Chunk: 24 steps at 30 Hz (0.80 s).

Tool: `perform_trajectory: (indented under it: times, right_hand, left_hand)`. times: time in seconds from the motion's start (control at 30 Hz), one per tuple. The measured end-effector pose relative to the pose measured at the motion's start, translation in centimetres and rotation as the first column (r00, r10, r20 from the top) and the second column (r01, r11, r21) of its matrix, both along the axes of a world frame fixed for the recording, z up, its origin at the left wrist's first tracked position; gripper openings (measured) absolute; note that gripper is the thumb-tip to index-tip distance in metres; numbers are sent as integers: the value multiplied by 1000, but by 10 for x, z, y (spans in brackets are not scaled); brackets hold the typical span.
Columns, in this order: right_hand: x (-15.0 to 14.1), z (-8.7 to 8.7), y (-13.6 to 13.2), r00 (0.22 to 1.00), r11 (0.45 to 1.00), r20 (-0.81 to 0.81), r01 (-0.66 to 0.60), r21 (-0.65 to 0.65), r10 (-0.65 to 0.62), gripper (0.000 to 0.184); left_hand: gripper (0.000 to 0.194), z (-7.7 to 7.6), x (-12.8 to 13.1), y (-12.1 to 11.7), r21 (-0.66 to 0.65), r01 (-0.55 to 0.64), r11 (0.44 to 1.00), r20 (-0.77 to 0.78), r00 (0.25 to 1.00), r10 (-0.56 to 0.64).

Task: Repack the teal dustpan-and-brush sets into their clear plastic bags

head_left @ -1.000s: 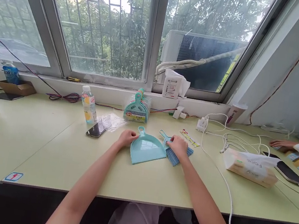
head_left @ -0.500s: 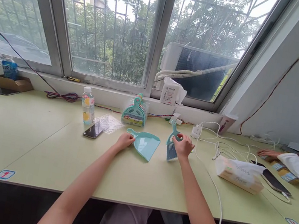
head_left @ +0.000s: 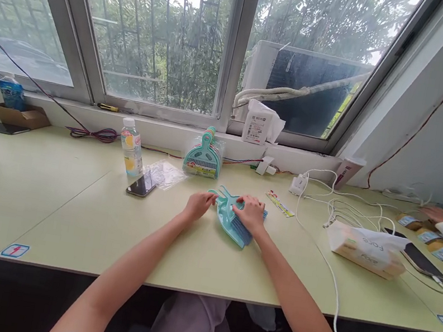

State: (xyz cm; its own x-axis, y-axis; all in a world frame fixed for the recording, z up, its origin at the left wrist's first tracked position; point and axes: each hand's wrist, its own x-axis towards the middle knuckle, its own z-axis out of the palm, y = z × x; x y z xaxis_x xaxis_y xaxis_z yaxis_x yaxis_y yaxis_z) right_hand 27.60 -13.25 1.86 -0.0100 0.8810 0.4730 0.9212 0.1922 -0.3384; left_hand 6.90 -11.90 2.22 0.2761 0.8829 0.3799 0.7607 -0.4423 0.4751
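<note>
Turquoise plastic is forming the dustpan (head_left: pixel 225 224), which is lying aslant on the pale green table (head_left: pixel 86 234) before you, one corner of its mouth pointing toward your side. The brush (head_left: pixel 242 231) is resting over the dustpan's right part, its blue bristles slanting across it. Your right hand (head_left: pixel 251 213) is gripping the brush from above, while your left hand (head_left: pixel 198 206) is pinching the dustpan by its handle.

You are seeming well along in bringing the two pieces together: they are already overlapping. Their handles are pointing slightly apart, so lining them up is looking unfinished, and whether they are locking together you cannot tell, since your right hand is covering the join.

Left of the dustpan, a phone (head_left: pixel 142 184) is lying flat; well to its right, a tissue pack (head_left: pixel 366 250) is sitting beside a white cable. Beyond the dustpan, a printed card strip (head_left: pixel 279 204) is lying to the right and a clear wrapper (head_left: pixel 166 175) to the left. Farther behind it, a wrapped bundle of similar sets (head_left: pixel 203 157) is standing near the wall.
</note>
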Motion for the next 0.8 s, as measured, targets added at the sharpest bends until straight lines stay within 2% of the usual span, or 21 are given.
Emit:
perform_trajectory:
  times: [0.07, 0.1, 0.17, 0.3, 0.43, 0.5, 0.57, 0.7, 0.8]
  right_hand:
    - [-4, -3, -2, 998, 998, 39, -45, -42, 47, 14]
    - [-5, -4, -2, 997, 997, 50, -57, -57, 60, 15]
    - [-5, -5, -3, 995, 995, 65, -66, -70, 70, 16]
    - [-3, -4, -3, 991, 994, 100, -84, -77, 91, 19]
    - [-4, -3, -5, 984, 990, 131, -110, -84, 120, 19]
    - [-6, -2, -6, 981, 989, 141, -120, -85, 132, 19]
    - [-7, 0, -8, 979, 987, 142, -135, -88, 146, 19]
    - [-5, 3, -8, 980, 982, 109, -152, -112, 164, 18]
    - [-2, 6, -7, 982, 978, 84, -154, -139, 167, 19]
  left_hand:
    - [40, 3, -9, 5, 79, -118, 990, 60, 992, 113]
    - [31, 3, -13, 8, 115, -121, 986, 83, 990, 112]
    - [25, -1, -21, 16, 212, -61, 975, 100, 994, 41]
    - [24, -19, -23, 29, 156, 158, 975, 78, 982, -172]
    - [44, -28, -16, 30, 130, 256, 958, 52, 963, -265]
    - [47, -26, -15, 28, 160, 263, 951, 18, 963, -270]
    - [40, -22, -15, 26, 189, 259, 947, -40, 966, -256]
    - [31, -12, -13, 20, 239, 206, 949, -178, 970, -166]
    - [28, -10, -11, 16, 311, 240, 920, -291, 945, -148]
